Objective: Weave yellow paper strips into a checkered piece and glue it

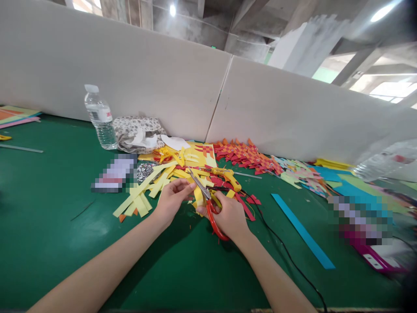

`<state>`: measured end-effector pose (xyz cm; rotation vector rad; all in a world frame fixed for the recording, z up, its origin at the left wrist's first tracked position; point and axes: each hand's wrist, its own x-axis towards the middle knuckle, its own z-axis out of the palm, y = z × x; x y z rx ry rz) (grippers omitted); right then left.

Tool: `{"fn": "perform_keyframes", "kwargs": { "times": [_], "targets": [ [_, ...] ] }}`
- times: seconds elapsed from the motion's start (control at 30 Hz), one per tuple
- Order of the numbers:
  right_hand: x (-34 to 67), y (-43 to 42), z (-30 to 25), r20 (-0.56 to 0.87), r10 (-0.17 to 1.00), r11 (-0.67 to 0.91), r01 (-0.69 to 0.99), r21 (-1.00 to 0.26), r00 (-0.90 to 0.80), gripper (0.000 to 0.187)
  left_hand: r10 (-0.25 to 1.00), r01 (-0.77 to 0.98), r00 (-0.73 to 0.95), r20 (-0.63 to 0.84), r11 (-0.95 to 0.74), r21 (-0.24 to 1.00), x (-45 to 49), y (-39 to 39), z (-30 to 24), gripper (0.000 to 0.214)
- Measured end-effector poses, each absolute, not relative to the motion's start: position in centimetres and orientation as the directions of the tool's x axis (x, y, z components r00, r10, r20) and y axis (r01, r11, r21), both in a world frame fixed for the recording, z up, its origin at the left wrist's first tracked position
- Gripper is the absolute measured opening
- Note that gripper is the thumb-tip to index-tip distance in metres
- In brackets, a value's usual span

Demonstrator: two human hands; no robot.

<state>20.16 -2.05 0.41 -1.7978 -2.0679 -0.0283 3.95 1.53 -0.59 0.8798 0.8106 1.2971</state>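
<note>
My right hand (230, 215) is closed around a pair of scissors (213, 219) with red handles, their metal blades pointing up and left. Between the hands is a piece of yellow paper (198, 195), partly hidden by the blades. Thumb and fingers of my left hand (174, 198) are pinched at that paper's left side. Just behind the hands lie loose pale-yellow paper strips (140, 200) and a yellow glue gun (228, 177). Scraps of red paper (243, 206) are scattered to the right of the scissors.
A water bottle (99, 117) stands at the back left beside a patterned cloth bag (140, 130). Woven red-and-orange paper fish (246, 154) are piled along the white partition (276, 104). A blue strip (301, 230) and a black cable (283, 248) lie on the green table (182, 278).
</note>
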Motion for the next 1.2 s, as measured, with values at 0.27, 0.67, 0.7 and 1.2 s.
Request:
{"fn": "perform_keyframes", "kwargs": {
  "times": [0.27, 0.67, 0.7, 1.2],
  "targets": [
    [20.46, -2.03, 0.47, 0.278, 0.956, 0.168, 0.954, -0.249, -0.096, 0.033, 0.995, -0.439, 0.099, -0.011, 0.053, 0.897, 3.60, 1.63, -0.44, 0.026],
    [20.63, -2.04, 0.76, 0.261, 0.962, 0.144, 0.963, -0.228, -0.082, 0.040, 0.997, -0.491, 0.058, -0.058, 0.079, 0.867, 3.08, 2.07, -0.75, 0.027],
    [20.62, -2.03, 0.74, 0.261, 0.962, 0.144, 0.963, -0.226, -0.083, 0.040, 0.996, -0.492, 0.061, -0.059, 0.081, 0.867, 3.07, 2.07, -0.74, 0.027],
    [20.65, -2.07, 0.78, 0.284, 0.955, 0.161, 0.953, -0.257, -0.084, 0.035, 0.975, -0.409, 0.216, -0.052, 0.139, 0.902, 3.72, 1.33, -0.57, 0.026]
  ]
}}
